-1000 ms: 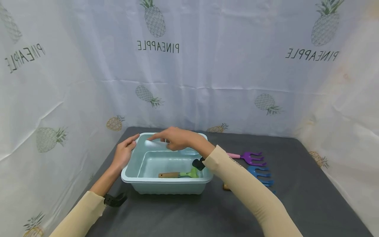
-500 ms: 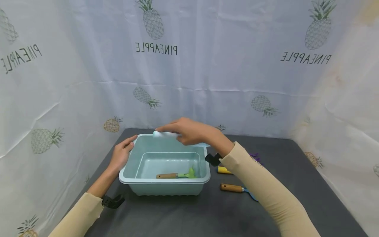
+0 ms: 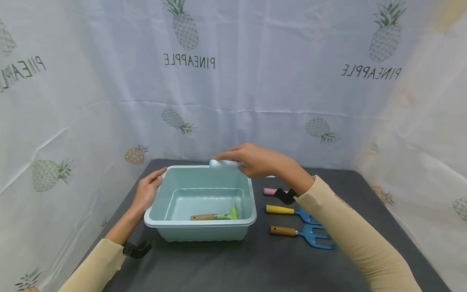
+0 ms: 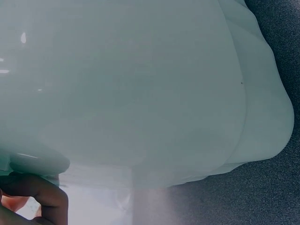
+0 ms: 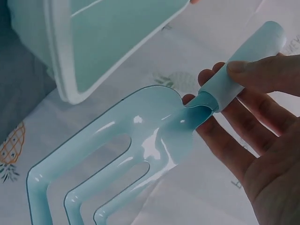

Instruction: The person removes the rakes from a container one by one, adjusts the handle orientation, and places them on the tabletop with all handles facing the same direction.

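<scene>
My left hand [image 3: 146, 190] grips the left rim of a pale green plastic basin [image 3: 200, 233]; in the left wrist view its curled fingers [image 4: 47, 197] show at the lower left beside the basin wall. A light-blue hand fork [image 5: 150, 136] is in my right hand [image 3: 260, 161], its handle pinched between thumb and fingers. That handle overlaps the basin's back right corner in the head view, and the arm hides most of the fork's head there. Inside the basin, near the front wall, lies a small green-headed garden tool [image 3: 208, 217] with a wooden handle.
Right of the basin, on the dark tabletop [image 3: 233, 267], lie a pink handle [image 3: 269, 191], a yellow-handled blue garden tool [image 3: 280, 209] and a wooden-handled blue hand fork [image 3: 314, 236]. My right forearm partly covers them. A pineapple-print curtain [image 3: 226, 93] stands behind and at both sides.
My right hand has carried the light-blue hand fork up and rightward from over the basin to its back right corner. My left hand keeps its grip on the rim.
</scene>
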`<state>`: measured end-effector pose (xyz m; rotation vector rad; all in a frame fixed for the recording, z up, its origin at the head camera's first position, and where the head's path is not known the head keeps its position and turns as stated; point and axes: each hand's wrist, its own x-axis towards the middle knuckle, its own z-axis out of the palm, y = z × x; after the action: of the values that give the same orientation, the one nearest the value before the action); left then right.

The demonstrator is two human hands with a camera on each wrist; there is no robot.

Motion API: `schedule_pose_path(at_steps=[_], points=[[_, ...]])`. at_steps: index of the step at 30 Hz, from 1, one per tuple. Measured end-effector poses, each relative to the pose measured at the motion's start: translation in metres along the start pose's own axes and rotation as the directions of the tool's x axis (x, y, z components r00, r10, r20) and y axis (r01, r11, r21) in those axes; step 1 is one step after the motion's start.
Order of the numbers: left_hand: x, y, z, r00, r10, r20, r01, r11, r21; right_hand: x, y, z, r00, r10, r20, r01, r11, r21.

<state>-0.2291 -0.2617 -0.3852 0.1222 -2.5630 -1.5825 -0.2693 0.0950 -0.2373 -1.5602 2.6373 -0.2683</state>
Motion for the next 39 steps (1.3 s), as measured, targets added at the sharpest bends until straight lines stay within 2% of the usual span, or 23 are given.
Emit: schedule_pose_path(at_steps=[7, 17, 21, 26, 39], points=[[0.001, 0.000, 0.001, 1.000, 0.030, -0.002, -0.030, 0.999, 0.040, -0.023, 0.017, 0.000, 0.999, 0.049, -0.017, -0.049, 0.999, -0.016], [0.003, 0.004, 0.004, 1.000, 0.023, 0.011, -0.023, 0.999, 0.024, -0.059, 0.043, 0.007, 0.991, 0.130, -0.018, -0.130, 0.991, -0.028], [0.003, 0.007, 0.006, 1.000, 0.011, 0.018, -0.011, 1.000, 0.008, -0.075, 0.055, 0.009, 0.991, 0.129, -0.026, -0.129, 0.991, -0.016], [0.001, 0.005, 0.006, 1.000, 0.019, 0.013, -0.019, 0.999, 0.031, -0.093, 0.067, 0.011, 0.989, 0.146, -0.021, -0.146, 0.989, -0.015], [-0.002, 0.002, 0.002, 1.000, -0.012, 0.005, 0.012, 1.000, 0.014, -0.131, 0.104, 0.038, 0.965, 0.261, 0.010, -0.260, 0.965, -0.043]])
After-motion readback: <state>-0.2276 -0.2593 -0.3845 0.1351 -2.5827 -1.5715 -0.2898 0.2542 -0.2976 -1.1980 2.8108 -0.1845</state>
